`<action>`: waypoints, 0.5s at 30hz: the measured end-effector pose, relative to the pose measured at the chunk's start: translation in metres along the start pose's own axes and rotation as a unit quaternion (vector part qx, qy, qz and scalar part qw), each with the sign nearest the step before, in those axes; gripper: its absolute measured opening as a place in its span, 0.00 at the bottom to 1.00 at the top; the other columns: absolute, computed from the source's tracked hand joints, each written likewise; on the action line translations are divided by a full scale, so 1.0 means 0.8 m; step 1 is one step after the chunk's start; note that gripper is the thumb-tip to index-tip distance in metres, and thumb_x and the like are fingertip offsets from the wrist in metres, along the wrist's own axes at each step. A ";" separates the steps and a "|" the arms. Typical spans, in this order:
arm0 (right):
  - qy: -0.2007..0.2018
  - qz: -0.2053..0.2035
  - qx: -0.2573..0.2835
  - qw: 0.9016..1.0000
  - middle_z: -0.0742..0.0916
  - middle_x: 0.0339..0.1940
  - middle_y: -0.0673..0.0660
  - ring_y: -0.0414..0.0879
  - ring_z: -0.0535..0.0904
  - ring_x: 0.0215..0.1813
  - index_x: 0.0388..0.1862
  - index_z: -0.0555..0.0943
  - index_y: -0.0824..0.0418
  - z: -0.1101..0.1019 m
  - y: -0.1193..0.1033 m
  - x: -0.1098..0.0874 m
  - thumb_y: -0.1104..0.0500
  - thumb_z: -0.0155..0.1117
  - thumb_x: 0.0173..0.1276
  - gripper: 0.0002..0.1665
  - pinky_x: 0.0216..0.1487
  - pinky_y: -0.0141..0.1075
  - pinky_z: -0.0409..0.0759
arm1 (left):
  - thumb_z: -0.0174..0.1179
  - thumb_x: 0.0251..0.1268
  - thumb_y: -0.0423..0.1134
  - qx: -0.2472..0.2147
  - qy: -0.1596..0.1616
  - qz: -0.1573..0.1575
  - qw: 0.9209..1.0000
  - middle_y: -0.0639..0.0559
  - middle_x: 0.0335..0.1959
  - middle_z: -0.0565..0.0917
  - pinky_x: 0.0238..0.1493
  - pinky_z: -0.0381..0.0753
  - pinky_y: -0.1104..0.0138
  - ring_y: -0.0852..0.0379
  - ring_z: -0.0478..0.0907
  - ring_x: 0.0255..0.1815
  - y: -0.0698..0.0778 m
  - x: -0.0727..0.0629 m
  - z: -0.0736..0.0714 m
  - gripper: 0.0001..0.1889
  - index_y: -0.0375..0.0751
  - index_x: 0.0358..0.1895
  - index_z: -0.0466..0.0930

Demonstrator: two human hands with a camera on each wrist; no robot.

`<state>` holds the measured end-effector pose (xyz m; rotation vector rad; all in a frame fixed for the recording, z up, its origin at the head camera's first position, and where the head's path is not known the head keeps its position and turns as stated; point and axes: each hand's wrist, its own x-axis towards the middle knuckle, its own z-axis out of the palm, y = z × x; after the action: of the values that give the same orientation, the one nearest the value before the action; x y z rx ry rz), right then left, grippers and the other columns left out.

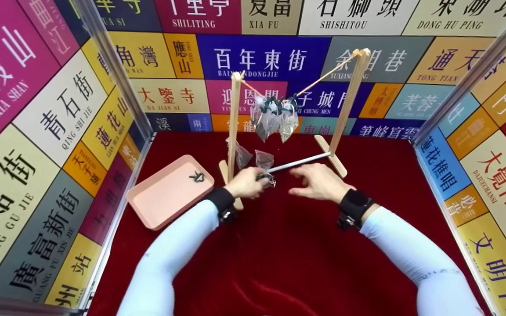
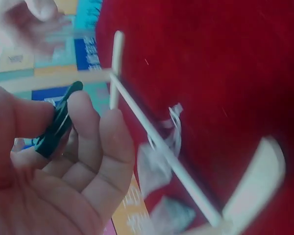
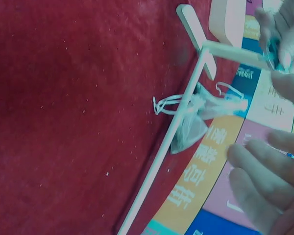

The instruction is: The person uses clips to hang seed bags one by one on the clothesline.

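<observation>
My left hand [image 1: 247,182] pinches a dark green clothespin [image 2: 59,122] between thumb and forefinger. It is in front of the left wooden post [image 1: 233,127], close to the white crossbar [image 1: 299,162]. My right hand [image 1: 319,181] is held over the crossbar's right half, fingers spread and loosely bent, with nothing in them. Behind the bar, two small sheer drawstring bags [image 1: 264,159] lie on the red cloth; the right wrist view shows their white cords [image 3: 169,104]. More sheer bags [image 1: 275,118] hang bunched on the string [image 1: 323,77], with dark green clothespins [image 1: 272,104] along their tops.
A pink tray [image 1: 160,199] with dark green clothespins [image 1: 197,177] in it stands at the left. The right post [image 1: 349,103] rises from a wooden foot [image 1: 330,156]. Panels printed with street names [image 1: 262,57] enclose the red cloth [image 1: 288,254] at the back and sides.
</observation>
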<state>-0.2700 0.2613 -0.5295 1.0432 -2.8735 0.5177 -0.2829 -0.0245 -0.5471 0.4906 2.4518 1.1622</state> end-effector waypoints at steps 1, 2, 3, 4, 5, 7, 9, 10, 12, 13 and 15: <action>0.006 -0.003 -0.001 1.000 0.96 0.54 0.61 0.52 0.95 0.41 0.65 0.89 0.60 0.002 -0.003 0.002 0.41 0.84 0.67 0.35 0.46 0.52 0.92 | 0.58 0.88 0.41 -0.011 -0.012 0.006 1.000 0.52 0.30 0.86 0.30 0.91 0.63 0.59 0.86 0.24 0.006 0.003 0.005 0.15 0.34 0.63 0.83; 0.013 -0.006 -0.001 1.000 0.96 0.55 0.61 0.52 0.95 0.41 0.67 0.88 0.59 0.004 -0.005 0.004 0.40 0.84 0.67 0.37 0.47 0.52 0.92 | 0.57 0.89 0.41 -0.024 -0.025 0.013 0.999 0.53 0.31 0.86 0.31 0.92 0.63 0.59 0.86 0.25 0.011 0.005 0.009 0.14 0.34 0.61 0.83; 0.021 -0.013 -0.003 1.000 0.96 0.56 0.61 0.52 0.94 0.41 0.67 0.88 0.59 0.006 -0.007 0.004 0.40 0.85 0.67 0.37 0.46 0.51 0.92 | 0.57 0.89 0.41 -0.032 -0.039 0.021 0.999 0.53 0.31 0.85 0.32 0.92 0.63 0.60 0.85 0.25 0.016 0.007 0.012 0.13 0.34 0.58 0.83; 0.030 -0.023 -0.002 0.999 0.96 0.56 0.60 0.52 0.94 0.40 0.66 0.89 0.59 0.007 -0.009 0.005 0.41 0.85 0.67 0.35 0.46 0.51 0.92 | 0.56 0.89 0.41 -0.041 -0.052 0.028 0.997 0.53 0.32 0.85 0.33 0.92 0.63 0.61 0.85 0.25 0.020 0.009 0.016 0.12 0.34 0.56 0.82; 0.040 -0.036 -0.001 0.999 0.96 0.55 0.60 0.51 0.94 0.39 0.64 0.90 0.59 0.009 -0.010 0.004 0.42 0.85 0.68 0.33 0.45 0.50 0.92 | 0.56 0.90 0.41 -0.049 -0.062 0.034 0.996 0.53 0.32 0.85 0.33 0.92 0.64 0.61 0.85 0.26 0.024 0.010 0.018 0.12 0.34 0.54 0.82; 0.064 -0.066 -0.005 0.996 0.96 0.51 0.58 0.50 0.93 0.37 0.58 0.92 0.59 0.012 -0.010 0.002 0.46 0.85 0.68 0.26 0.42 0.48 0.91 | 0.55 0.90 0.40 -0.066 -0.080 0.044 0.994 0.53 0.32 0.84 0.33 0.92 0.63 0.61 0.85 0.26 0.029 0.012 0.023 0.11 0.35 0.51 0.81; 0.085 -0.091 -0.012 0.992 0.96 0.48 0.56 0.48 0.92 0.36 0.53 0.93 0.59 0.014 -0.008 0.000 0.48 0.86 0.66 0.22 0.40 0.45 0.91 | 0.55 0.90 0.40 -0.080 -0.088 0.051 0.992 0.54 0.32 0.85 0.34 0.93 0.62 0.61 0.85 0.26 0.030 0.014 0.026 0.10 0.36 0.50 0.81; 0.094 -0.099 -0.015 0.991 0.95 0.47 0.55 0.48 0.91 0.35 0.51 0.94 0.59 0.016 -0.007 -0.002 0.49 0.87 0.65 0.21 0.39 0.44 0.90 | 0.55 0.90 0.39 -0.088 -0.090 0.053 0.991 0.54 0.31 0.85 0.35 0.94 0.60 0.61 0.85 0.26 0.030 0.015 0.027 0.10 0.36 0.50 0.81; 0.104 -0.106 -0.024 0.989 0.95 0.45 0.55 0.46 0.90 0.34 0.50 0.94 0.59 0.017 -0.005 -0.005 0.49 0.88 0.63 0.22 0.37 0.43 0.89 | 0.56 0.90 0.39 -0.108 -0.094 0.050 0.988 0.54 0.31 0.85 0.36 0.95 0.59 0.61 0.85 0.25 0.029 0.017 0.030 0.09 0.37 0.49 0.81; 0.105 -0.104 -0.029 0.989 0.95 0.44 0.55 0.46 0.90 0.33 0.51 0.93 0.59 0.018 -0.004 -0.007 0.49 0.87 0.63 0.22 0.36 0.43 0.89 | 0.56 0.90 0.39 -0.117 -0.094 0.048 0.987 0.54 0.31 0.85 0.36 0.95 0.58 0.61 0.85 0.25 0.028 0.018 0.031 0.10 0.37 0.49 0.81; 0.103 -0.095 -0.036 0.990 0.95 0.41 0.55 0.47 0.90 0.32 0.51 0.93 0.61 0.018 -0.002 -0.010 0.49 0.86 0.65 0.22 0.35 0.44 0.89 | 0.55 0.90 0.41 -0.131 -0.088 0.041 0.987 0.53 0.31 0.85 0.35 0.94 0.60 0.61 0.84 0.26 0.025 0.021 0.032 0.12 0.35 0.50 0.82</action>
<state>-0.2618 0.2607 -0.5442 1.1613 -2.5631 0.4733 -0.2822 0.0122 -0.5498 0.5918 2.1091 1.3878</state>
